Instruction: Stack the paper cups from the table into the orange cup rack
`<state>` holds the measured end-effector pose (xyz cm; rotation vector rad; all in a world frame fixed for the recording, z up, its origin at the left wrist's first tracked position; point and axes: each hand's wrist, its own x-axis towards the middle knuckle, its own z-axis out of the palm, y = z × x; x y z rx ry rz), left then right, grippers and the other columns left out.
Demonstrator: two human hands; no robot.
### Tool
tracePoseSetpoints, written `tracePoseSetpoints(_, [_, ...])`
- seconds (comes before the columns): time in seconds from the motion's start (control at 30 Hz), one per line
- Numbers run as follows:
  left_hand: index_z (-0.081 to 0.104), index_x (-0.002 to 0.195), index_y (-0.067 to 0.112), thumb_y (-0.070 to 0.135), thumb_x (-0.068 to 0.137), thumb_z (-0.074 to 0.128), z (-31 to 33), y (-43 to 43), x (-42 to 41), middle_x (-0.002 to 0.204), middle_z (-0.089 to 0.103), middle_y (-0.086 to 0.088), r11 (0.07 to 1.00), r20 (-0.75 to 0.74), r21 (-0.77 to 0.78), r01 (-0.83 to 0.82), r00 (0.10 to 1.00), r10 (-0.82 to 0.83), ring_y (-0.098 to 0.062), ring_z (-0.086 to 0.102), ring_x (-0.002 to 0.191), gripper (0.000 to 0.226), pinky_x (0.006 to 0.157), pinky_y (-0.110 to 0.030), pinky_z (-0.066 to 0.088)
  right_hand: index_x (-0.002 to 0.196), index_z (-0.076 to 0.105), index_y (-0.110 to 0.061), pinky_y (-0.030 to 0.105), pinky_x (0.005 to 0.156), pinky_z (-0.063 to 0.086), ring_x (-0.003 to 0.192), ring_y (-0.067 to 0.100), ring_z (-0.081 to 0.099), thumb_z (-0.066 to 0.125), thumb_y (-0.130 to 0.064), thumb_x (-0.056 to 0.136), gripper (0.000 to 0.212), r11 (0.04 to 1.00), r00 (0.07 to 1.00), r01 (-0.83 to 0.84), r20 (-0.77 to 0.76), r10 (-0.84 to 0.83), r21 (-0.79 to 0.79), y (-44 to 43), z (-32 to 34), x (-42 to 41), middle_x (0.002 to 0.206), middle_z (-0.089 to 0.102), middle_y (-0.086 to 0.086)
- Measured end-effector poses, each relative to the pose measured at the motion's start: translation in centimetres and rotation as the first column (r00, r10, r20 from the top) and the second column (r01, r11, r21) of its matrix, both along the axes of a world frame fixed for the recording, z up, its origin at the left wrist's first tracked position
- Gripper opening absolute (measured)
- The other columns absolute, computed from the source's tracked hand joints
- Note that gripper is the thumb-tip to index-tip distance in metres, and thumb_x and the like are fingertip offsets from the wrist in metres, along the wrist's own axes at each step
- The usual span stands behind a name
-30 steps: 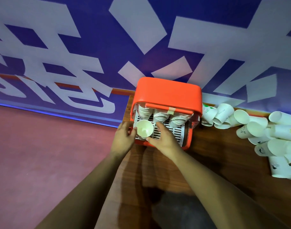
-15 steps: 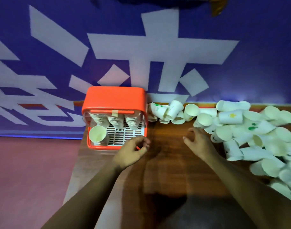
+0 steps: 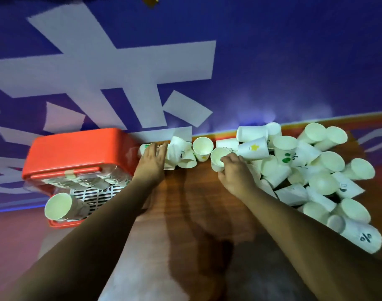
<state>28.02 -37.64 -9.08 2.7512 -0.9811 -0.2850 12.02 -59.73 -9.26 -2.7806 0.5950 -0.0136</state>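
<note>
Rack: orange plastic box-shaped cup rack [image 3: 77, 146], my landmark, partly filled.
Right hand [image 3: 235, 173]: fingers curled round a small white paper cup [image 3: 217, 158], well right of the rack.
Left hand [image 3: 152, 162]: fingers straight, together, laid on toppled white cups [image 3: 180, 152] just right of the rack.
Risk: I judge lifting my cup may jostle the loose heap [image 3: 330, 161] farther right, rolling cups off the brown wooden table [image 3: 185, 203].

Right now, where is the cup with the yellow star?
Head view, right of centre: the yellow-star cup lies on its side near the wall, just beyond the right hand.
</note>
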Motion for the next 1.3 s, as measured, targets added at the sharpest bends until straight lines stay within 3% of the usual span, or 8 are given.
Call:
tracePoseSetpoints(0.13, [0.007,0.157,0.014,0.011,0.095,0.052,-1.3,-0.8,0.9,0.162,0.010,-0.019,0.969,0.071,0.246,-0.014,0.997,-0.003,-0.034,0.005,0.152,0.076,0.121,-0.042,0.014,0.110,0.063,-0.004,0.043,0.088,0.046,0.102,0.032,0.050,0.062,-0.019,0.085,0.030,0.999,0.999,-0.028,-0.042,0.027,-0.038,-0.3,-2.0,1.3,0.110,0.060,0.013])
tracePoseSetpoints(0.33, [0.024,0.153,0.012,0.015,0.094,0.052,-1.6,-1.0,0.7,0.147,0.041,-0.013,0.960,0.214,0.280,-0.012,0.975,-0.050,-0.034,0.037,0.134,0.066,0.107,-0.044,0.031,0.076,0.065,-0.004,0.040,0.066,0.050,0.077,0.034,0.054,0.075,0.000,0.066,0.015,0.996,0.998,-0.063,0.013,0.064,-0.069,-0.3,-4.1,1.4,0.077,0.061,0.012])
tracePoseSetpoints(0.53, [0.050,0.135,0.005,0.020,0.072,0.079,-1.3,1.3,-2.0,0.116,0.061,-0.016,0.996,0.239,0.085,-0.037,0.971,0.016,-0.039,0.057,0.102,0.071,0.079,-0.045,0.050,0.075,0.065,-0.005,0.041,0.069,0.049,0.079,0.035,0.052,0.073,-0.004,0.071,0.009,0.990,0.976,-0.029,0.216,-0.002,0.139,0.2,-2.2,0.0,0.081,0.061,0.011])
tracePoseSetpoints(0.67, [0.048,0.133,0.000,0.031,0.073,0.081,0.4,2.7,-5.1,0.115,0.060,-0.020,0.963,0.105,-0.236,-0.129,0.982,0.157,-0.040,0.057,0.100,0.075,0.084,-0.046,0.050,0.077,0.070,-0.011,0.035,0.090,0.043,0.103,0.031,0.051,0.077,-0.013,0.073,0.009,0.963,0.954,0.081,0.259,-0.150,0.258,1.7,-0.1,-2.2,0.107,0.053,0.011])
tracePoseSetpoints(0.8, [0.047,0.134,0.006,0.048,0.075,0.075,2.1,5.2,-7.3,0.124,0.061,-0.012,0.832,-0.195,-0.492,-0.257,0.964,0.182,-0.028,0.059,0.113,0.078,0.097,-0.043,0.049,0.077,0.069,-0.014,0.026,0.099,0.035,0.124,0.025,0.045,0.076,-0.015,0.075,0.008,0.904,0.936,0.133,0.248,-0.250,0.407,4.6,2.8,-3.1,0.131,0.043,0.008])
tracePoseSetpoints(0.93, [0.046,0.132,0.023,0.021,0.079,0.081,4.4,10.2,-9.2,0.124,0.060,0.004,0.692,-0.425,-0.603,-0.397,0.894,0.142,-0.001,0.059,0.109,0.063,0.090,-0.021,0.049,0.076,0.066,-0.014,0.017,0.094,0.029,0.126,0.021,0.046,0.075,-0.012,0.076,0.010,0.856,0.954,0.121,0.180,-0.240,0.502,9.3,5.9,-2.6,0.139,0.047,0.007])
tracePoseSetpoints(1.1, [0.044,0.136,0.021,0.012,0.083,0.078,6.1,18.5,-9.0,0.126,0.055,0.021,0.581,-0.441,-0.665,-0.469,0.875,0.200,0.003,0.057,0.111,0.064,0.088,-0.015,0.047,0.092,0.069,-0.009,0.011,0.087,0.032,0.115,0.021,0.055,0.077,-0.010,0.076,0.018,0.844,0.949,0.041,0.243,-0.200,0.535,16.3,7.7,-1.6,0.126,0.057,0.007])
tracePoseSetpoints(1.3, [0.044,0.127,0.028,0.018,0.080,0.080,7.0,28.0,-7.4,0.122,0.058,0.008,0.473,-0.440,-0.672,-0.570,0.821,0.364,0.004,0.058,0.107,0.061,0.087,-0.019,0.052,0.120,0.056,-0.016,0.018,0.092,0.035,0.113,0.016,0.051,0.079,-0.016,0.076,0.049,0.825,0.943,0.023,0.261,-0.205,0.564,24.8,9.1,-0.5,0.125,0.054,0.001])
